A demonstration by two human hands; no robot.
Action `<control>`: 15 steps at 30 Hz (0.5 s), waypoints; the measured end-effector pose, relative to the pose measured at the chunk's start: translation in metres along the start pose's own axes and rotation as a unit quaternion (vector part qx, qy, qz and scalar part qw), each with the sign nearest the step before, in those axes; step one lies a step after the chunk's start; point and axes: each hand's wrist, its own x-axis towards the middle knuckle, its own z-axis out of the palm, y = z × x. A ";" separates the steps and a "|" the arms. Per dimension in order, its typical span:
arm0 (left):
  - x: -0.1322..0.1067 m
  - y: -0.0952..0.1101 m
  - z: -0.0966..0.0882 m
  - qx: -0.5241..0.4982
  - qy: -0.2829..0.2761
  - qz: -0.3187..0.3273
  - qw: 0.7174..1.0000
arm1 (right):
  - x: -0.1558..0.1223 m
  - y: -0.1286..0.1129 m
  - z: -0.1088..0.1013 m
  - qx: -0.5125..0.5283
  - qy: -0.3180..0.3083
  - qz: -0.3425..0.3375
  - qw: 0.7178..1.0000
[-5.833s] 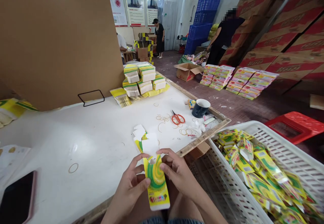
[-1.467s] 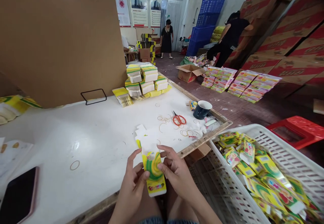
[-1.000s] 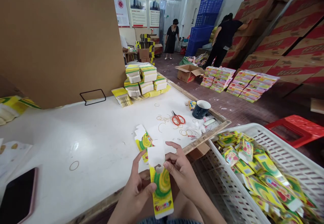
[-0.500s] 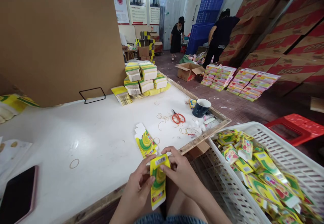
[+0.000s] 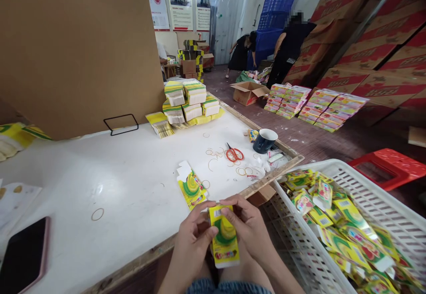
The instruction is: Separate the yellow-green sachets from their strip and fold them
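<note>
A small yellow and green carton (image 5: 226, 245) is upright between my hands in front of the table edge. My left hand (image 5: 196, 232) grips its left side, thumb on the front face. My right hand (image 5: 248, 223) pinches its upper right, with the thumb over the top near the barcode. The fingertips behind the carton are hidden. Just beyond my hands, a flat, unfolded carton (image 5: 191, 187) of the same print lies on the white table (image 5: 133, 174).
On my right stands a white plastic basket (image 5: 336, 167) with many cartons. Scissors (image 5: 234, 153), a dark mug (image 5: 264, 141) and rubber bands lie at the table's right. Bundled flat cartons (image 5: 193, 103) are stacked at the back. A phone (image 5: 25, 254) lies left. Two people (image 5: 289, 48) bend farther off.
My hands and the carton have shifted slightly right, and the carton now looks squared out rather than flat. In the background, one person has bent down.
</note>
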 end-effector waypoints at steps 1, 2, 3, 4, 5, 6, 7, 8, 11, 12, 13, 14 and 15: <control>0.004 -0.001 -0.002 0.047 0.007 0.022 0.999 | -0.001 -0.003 -0.010 -0.035 0.033 -0.020 0.999; 0.009 -0.003 -0.006 0.112 0.020 0.041 0.993 | -0.001 -0.006 -0.023 -0.087 0.089 -0.048 0.991; 0.015 -0.004 -0.014 0.192 0.040 0.056 0.979 | -0.001 -0.010 -0.037 -0.154 0.160 -0.079 0.972; 0.021 -0.005 -0.023 0.280 0.060 0.060 0.956 | -0.001 -0.014 -0.053 -0.232 0.254 -0.109 0.933; 0.027 -0.006 -0.035 0.369 0.076 0.046 0.925 | -0.001 -0.017 -0.068 -0.306 0.333 -0.135 0.882; 0.033 -0.008 -0.046 0.452 0.088 0.027 0.887 | 0.000 -0.020 -0.080 -0.363 0.379 -0.139 0.840; 0.039 -0.011 -0.056 0.475 0.090 0.015 0.875 | 0.000 -0.021 -0.089 -0.396 0.399 -0.140 0.815; 0.043 -0.013 -0.065 0.494 0.090 0.008 0.865 | 0.001 -0.020 -0.094 -0.410 0.393 -0.140 0.811; 0.051 -0.020 -0.076 0.526 0.089 -0.003 0.846 | 0.002 -0.010 -0.083 -0.358 0.298 -0.129 0.876; 0.052 -0.021 -0.076 0.537 0.088 -0.004 0.839 | 0.003 -0.006 -0.075 -0.328 0.267 -0.117 0.898; 0.053 -0.021 -0.074 0.546 0.087 -0.005 0.833 | 0.003 -0.001 -0.065 -0.298 0.242 -0.098 0.918; 0.053 -0.020 -0.073 0.553 0.084 -0.006 0.829 | 0.004 0.002 -0.055 -0.271 0.223 -0.076 0.933; 0.053 -0.019 -0.071 0.559 0.080 -0.007 0.825 | 0.005 0.006 -0.047 -0.246 0.209 -0.054 0.945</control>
